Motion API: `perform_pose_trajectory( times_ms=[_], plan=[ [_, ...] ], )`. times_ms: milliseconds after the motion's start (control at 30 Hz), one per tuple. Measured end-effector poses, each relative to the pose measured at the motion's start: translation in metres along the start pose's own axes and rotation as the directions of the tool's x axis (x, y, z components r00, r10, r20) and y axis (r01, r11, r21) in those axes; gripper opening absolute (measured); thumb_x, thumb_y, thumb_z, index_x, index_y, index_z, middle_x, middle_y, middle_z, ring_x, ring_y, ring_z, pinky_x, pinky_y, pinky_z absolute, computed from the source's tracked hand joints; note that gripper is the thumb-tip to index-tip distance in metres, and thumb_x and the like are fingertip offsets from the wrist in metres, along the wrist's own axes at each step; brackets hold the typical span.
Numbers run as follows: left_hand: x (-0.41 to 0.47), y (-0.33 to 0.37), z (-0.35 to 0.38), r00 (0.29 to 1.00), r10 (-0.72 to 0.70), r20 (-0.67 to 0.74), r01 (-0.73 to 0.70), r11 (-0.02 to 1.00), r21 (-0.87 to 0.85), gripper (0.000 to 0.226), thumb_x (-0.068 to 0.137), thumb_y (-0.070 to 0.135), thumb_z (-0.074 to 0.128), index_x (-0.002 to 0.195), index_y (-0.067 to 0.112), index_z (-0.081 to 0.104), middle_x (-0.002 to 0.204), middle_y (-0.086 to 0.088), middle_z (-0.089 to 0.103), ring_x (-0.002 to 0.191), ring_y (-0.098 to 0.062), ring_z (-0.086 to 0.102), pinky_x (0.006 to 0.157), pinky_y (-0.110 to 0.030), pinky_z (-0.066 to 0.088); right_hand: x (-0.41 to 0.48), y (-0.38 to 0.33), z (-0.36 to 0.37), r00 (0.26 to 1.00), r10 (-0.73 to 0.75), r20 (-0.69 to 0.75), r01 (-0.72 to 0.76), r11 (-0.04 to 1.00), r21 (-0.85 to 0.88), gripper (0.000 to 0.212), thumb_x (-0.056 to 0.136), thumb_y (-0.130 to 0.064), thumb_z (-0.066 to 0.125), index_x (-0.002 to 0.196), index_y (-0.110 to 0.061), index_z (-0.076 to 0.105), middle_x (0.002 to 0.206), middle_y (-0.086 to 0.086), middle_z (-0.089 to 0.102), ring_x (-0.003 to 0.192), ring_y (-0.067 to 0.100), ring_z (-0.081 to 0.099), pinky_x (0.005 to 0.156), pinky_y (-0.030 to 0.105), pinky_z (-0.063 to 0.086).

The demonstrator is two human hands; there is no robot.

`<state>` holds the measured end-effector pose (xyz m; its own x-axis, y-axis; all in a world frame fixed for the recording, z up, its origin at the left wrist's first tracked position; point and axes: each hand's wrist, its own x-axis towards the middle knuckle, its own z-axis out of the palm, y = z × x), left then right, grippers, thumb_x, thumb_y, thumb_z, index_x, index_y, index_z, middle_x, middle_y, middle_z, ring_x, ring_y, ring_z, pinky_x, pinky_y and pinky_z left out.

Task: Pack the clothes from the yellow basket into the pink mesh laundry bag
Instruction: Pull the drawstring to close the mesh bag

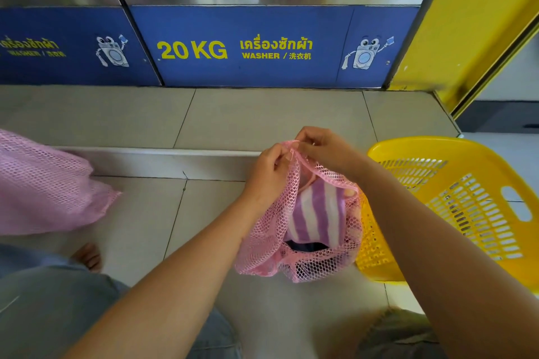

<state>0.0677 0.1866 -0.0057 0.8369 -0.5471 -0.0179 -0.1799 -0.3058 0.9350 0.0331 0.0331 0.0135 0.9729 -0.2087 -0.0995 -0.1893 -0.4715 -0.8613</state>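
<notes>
Pinching the mouth of the pink mesh laundry bag [262, 248] from the head view, I see my left hand [269, 166] curled on its left rim and my right hand [323, 148] nipping the far rim. The bag hangs against the yellow basket's [437, 146] left wall, with a purple-striped garment [312, 213] inside.

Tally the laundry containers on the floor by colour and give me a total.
Pink: 2, the held bag, pinched at its mouth by the left hand and the right hand, and the second bag at the left edge
Yellow: 1, the yellow basket
Total: 3
</notes>
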Motion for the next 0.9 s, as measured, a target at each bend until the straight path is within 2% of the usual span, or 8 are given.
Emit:
perform_pose_trajectory(
  times_ms=[133,233,400,500,600,700,800,900],
  plan=[
    [-0.004,-0.003,0.002,0.997,0.046,0.068,-0.054,0.991,0.123,0.018,0.1,0.004,0.049,0.084,0.009,0.057,0.07,0.008,0.047,0.061,-0.005,0.04,0.057,-0.019,0.033,0.001,-0.003,-0.002,0.988,0.076,-0.133,-0.037,0.961,0.273,0.021,0.096,-0.007,0.052,0.077,-0.015,0.052,0.065,0.002,0.05,0.052,0.009,0.046,0.047,0.012,0.037],
    [-0.014,-0.011,0.002,0.992,0.05,0.113,-0.076,0.966,0.248,0.021,0.1,0.006,0.048,0.081,0.016,0.054,0.074,0.009,0.05,0.062,-0.008,0.043,0.056,-0.017,0.032,0.011,-0.004,-0.013,0.9,0.23,-0.37,-0.072,0.916,0.394,0.025,0.096,-0.008,0.049,0.074,-0.02,0.05,0.069,0.0,0.052,0.054,0.01,0.046,0.039,0.009,0.034],
    [-0.019,-0.03,-0.023,0.996,0.058,0.069,-0.081,0.902,0.425,0.021,0.099,0.012,0.05,0.079,0.016,0.053,0.084,-0.002,0.055,0.07,-0.018,0.048,0.06,-0.032,0.036,0.022,0.015,-0.038,0.636,0.418,-0.648,-0.17,0.896,0.411,0.027,0.096,-0.026,0.051,0.069,-0.027,0.045,0.074,-0.003,0.057,0.072,0.024,0.061,0.066,0.036,0.049],
    [-0.012,-0.029,-0.045,0.998,0.049,-0.04,-0.028,0.912,0.408,0.019,0.099,0.011,0.051,0.081,0.014,0.056,0.086,-0.005,0.06,0.076,-0.022,0.053,0.065,-0.035,0.04,0.018,0.023,-0.03,0.558,0.418,-0.717,-0.207,0.906,0.368,0.028,0.095,-0.03,0.049,0.068,-0.025,0.043,0.074,-0.002,0.057,0.082,0.032,0.064,0.073,0.04,0.05],
    [0.0,-0.011,-0.059,0.988,0.004,-0.154,0.041,0.958,0.284,0.02,0.103,0.017,0.046,0.086,0.013,0.055,0.095,-0.009,0.066,0.086,-0.023,0.062,0.07,-0.029,0.049,0.014,0.019,-0.017,0.612,0.378,-0.695,-0.33,0.92,0.21,0.015,0.097,-0.027,0.045,0.085,-0.02,0.052,0.086,0.003,0.06,0.081,0.029,0.058,0.071,0.034,0.043],
    [0.007,0.009,-0.062,0.993,0.023,-0.12,-0.004,0.988,0.156,0.024,0.106,0.022,0.041,0.083,0.019,0.05,0.1,-0.016,0.067,0.094,-0.032,0.066,0.085,-0.045,0.055,0.01,0.011,-0.004,0.731,0.247,-0.636,-0.413,0.902,-0.125,0.027,0.092,-0.029,0.049,0.116,-0.019,0.055,0.116,0.012,0.057,0.102,0.033,0.056,0.09,0.039,0.043],
    [0.006,0.02,-0.06,0.995,0.092,-0.028,-0.086,0.982,0.168,0.023,0.106,0.02,0.04,0.087,0.01,0.05,0.09,-0.014,0.062,0.082,-0.028,0.06,0.079,-0.041,0.05,0.006,-0.008,0.012,0.857,-0.032,-0.514,-0.147,0.941,-0.304,0.034,0.088,-0.049,0.05,0.117,-0.032,0.055,0.117,-0.001,0.057,0.107,0.022,0.056,0.099,0.046,0.041],
    [0.007,0.024,-0.058,0.992,0.127,0.006,-0.127,0.977,0.173,0.023,0.106,0.019,0.041,0.09,0.006,0.051,0.089,-0.007,0.062,0.08,-0.019,0.056,0.074,-0.032,0.045,0.001,-0.027,0.024,0.963,-0.056,-0.263,0.015,0.988,-0.156,0.037,0.094,-0.056,0.036,0.091,-0.028,0.061,0.088,-0.011,0.06,0.087,0.014,0.056,0.096,0.05,0.043]
  ],
)
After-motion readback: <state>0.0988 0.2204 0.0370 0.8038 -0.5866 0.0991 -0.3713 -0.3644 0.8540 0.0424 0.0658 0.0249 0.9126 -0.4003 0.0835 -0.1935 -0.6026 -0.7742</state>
